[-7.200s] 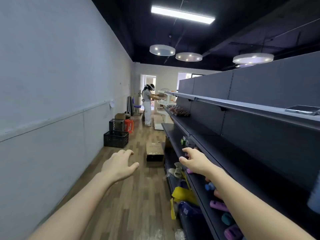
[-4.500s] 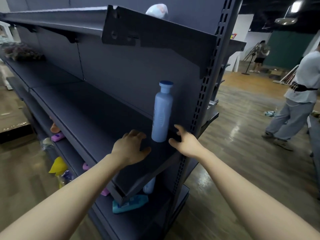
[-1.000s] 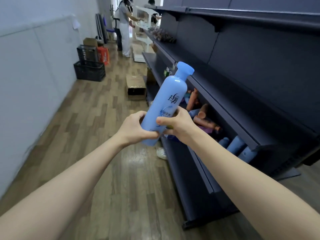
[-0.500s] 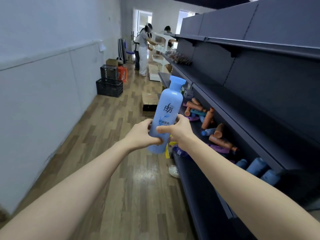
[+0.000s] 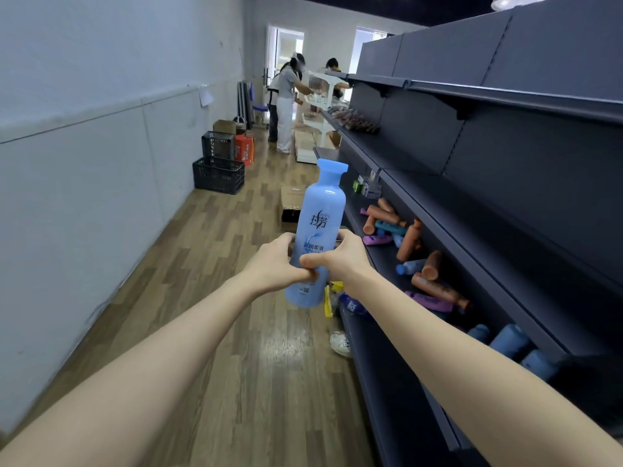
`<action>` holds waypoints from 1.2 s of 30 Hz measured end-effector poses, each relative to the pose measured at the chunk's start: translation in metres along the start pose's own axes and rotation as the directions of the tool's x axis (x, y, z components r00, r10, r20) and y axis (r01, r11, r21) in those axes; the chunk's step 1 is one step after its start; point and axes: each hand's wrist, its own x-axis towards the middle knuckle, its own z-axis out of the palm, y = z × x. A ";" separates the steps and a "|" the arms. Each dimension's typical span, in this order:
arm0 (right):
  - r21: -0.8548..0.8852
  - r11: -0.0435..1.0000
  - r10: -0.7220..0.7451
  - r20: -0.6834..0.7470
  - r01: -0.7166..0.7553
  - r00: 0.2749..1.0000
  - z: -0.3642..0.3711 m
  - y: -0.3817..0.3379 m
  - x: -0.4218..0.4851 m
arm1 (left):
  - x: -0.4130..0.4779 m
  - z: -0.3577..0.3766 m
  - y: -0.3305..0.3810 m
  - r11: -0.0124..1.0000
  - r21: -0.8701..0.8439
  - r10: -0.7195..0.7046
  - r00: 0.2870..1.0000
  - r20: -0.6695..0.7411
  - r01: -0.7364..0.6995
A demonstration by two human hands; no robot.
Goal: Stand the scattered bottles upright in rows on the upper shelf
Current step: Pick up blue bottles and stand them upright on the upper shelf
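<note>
In the aisle: my left hand point(image 5: 276, 264) and right hand point(image 5: 342, 257) are clasping one bottle point(image 5: 320, 227) upright.
Shelf point(image 5: 384, 259): bottles point(image 5: 438, 289) lying scattered; most, I judge, remaining.

One blue bottle point(image 5: 323, 203), two hands (left hand point(image 5: 273, 261), right hand point(image 5: 341, 261)), two black crates point(image 5: 218, 175)

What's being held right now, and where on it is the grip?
The tall light-blue plastic bottle with a blue cap, upright. The left hand and right hand both grip its lower body. The cap and base are free.
</note>
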 end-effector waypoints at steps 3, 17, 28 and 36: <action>0.000 1.000 0.003 0.010 -0.003 1.000 -0.005 0.001 0.015 | 0.017 0.003 0.000 1.000 0.012 0.010 1.000 -0.008 -0.010; -0.047 0.998 -0.045 0.043 0.047 0.998 -0.050 0.011 0.140 | 0.138 0.010 -0.001 0.978 0.210 -0.016 1.000 0.017 0.012; -0.084 0.996 -0.032 0.081 0.039 0.996 -0.054 0.029 0.218 | 0.202 0.013 -0.018 0.939 0.325 -0.096 0.992 -0.080 0.116; -0.087 0.996 0.008 0.095 0.000 0.995 -0.041 0.038 0.254 | 0.219 0.006 -0.034 0.935 0.308 -0.154 0.984 -0.087 0.174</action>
